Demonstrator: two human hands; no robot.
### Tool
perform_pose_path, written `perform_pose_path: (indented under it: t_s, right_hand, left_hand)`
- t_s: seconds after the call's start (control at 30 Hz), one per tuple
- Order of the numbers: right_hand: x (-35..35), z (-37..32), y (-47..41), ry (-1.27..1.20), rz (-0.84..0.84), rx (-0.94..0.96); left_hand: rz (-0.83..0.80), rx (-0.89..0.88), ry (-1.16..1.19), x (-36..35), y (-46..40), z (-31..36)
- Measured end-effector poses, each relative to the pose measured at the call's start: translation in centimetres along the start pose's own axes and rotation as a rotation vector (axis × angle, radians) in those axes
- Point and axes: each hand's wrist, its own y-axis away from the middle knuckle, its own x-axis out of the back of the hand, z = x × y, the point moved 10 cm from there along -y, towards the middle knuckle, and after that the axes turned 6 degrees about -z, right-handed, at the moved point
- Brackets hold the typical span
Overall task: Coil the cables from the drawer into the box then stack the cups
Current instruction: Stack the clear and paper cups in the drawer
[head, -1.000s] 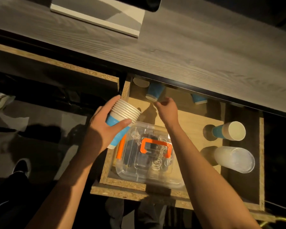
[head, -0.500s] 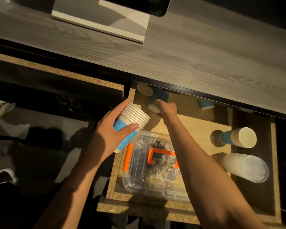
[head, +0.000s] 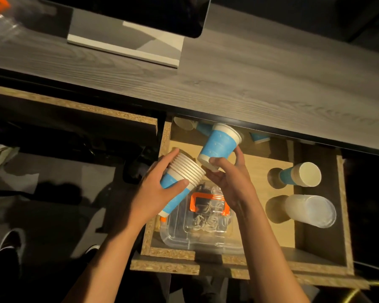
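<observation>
Left hand (head: 153, 189) grips the nested cup stack (head: 182, 178) tilted, rims toward the right, over the open drawer (head: 169, 254), while right hand (head: 228, 178) pinches a single blue cup (head: 219, 145) base-first at the stack's mouth, apparently lined up for nesting

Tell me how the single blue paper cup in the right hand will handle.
The single cup is probably light: the right hand holds it by its base alone. Thin paper walls would likely dent under a squeeze. Tapered and round, it would likely roll in a curve if laid down.
</observation>
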Motion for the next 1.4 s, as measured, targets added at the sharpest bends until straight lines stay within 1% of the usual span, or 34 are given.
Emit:
perform_pose_path:
  t_s: [0.07,0.13,0.27,0.43,0.6,0.67,0.77,0.87,0.97,1.03,1.1,1.17,1.2,1.27,1.3,1.33,1.4]
  right_hand:
    - [0.7,-1.4,0.2,0.148,0.042,0.113]
    - [0.9,-2.4,0.5,0.272,0.042,0.177]
    - [0.5,-2.4,1.5,0.432,-0.09,0.219]
    - [1.4,-2.2,2.9,0.485,-0.221,0.224]
    - [2.4,-3.3,3.8,0.562,-0.315,0.247]
    - [3.2,-3.6,3.9,0.568,-0.321,0.245]
    - [3.9,-4.2,4.2,0.624,-0.326,0.295]
    - [3.9,-3.9,4.6,0.683,-0.304,0.31]
    - [2.9,-3.1,5.1,0.608,-0.317,0.33]
    - [2.0,-2.3,5.1,0.555,-0.355,0.318]
    - [1.4,-1.6,4.5,0.506,-0.372,0.261]
    - [1.4,-1.4,3.1,0.442,-0.334,0.199]
    - [2.0,-1.4,2.1,0.396,-0.271,0.186]
    - [4.4,-2.0,-0.4,0.329,-0.042,0.214]
    - [5.9,-2.3,-1.9,0.364,0.087,0.238]
    - [6.9,-2.3,-3.5,0.421,0.176,0.233]
    - [7.5,-1.9,-7.2,0.527,0.226,0.167]
  left_hand:
    - [-0.033,-0.004,0.005,-0.9,0.2,0.3]
    - [-0.041,-0.014,0.002,-1.7,0.4,0.8]
    - [-0.022,-0.049,-0.003,-3.1,0.6,1.9]
    - [-0.108,-0.087,-0.114,-5.5,0.6,2.7]
    - [-0.127,-0.082,-0.21,-6.5,0.8,3.2]
    - [-0.143,-0.087,-0.227,-6.9,0.7,3.3]
    - [-0.137,-0.073,-0.157,-7.1,0.7,3.3]
    - [-0.145,-0.065,-0.142,-7.7,0.5,3.3]
    - [-0.174,-0.056,-0.165,-9.1,0.4,3.3]
    - [-0.135,-0.058,-0.183,-9.2,0.3,3.3]
    - [-0.072,-0.065,-0.209,-9.0,0.2,3.1]
    - [-0.02,-0.066,-0.198,-8.8,-0.1,2.8]
    - [0.003,-0.054,-0.184,-8.6,-0.4,2.5]
    - [0.049,-0.021,-0.121,-7.6,-1.0,1.6]
    - [0.067,-0.008,-0.087,-7.0,-1.3,1.3]
    - [0.085,0.007,-0.058,-6.3,-1.6,0.8]
    - [0.124,0.028,-0.025,-4.9,-2.1,0.0]
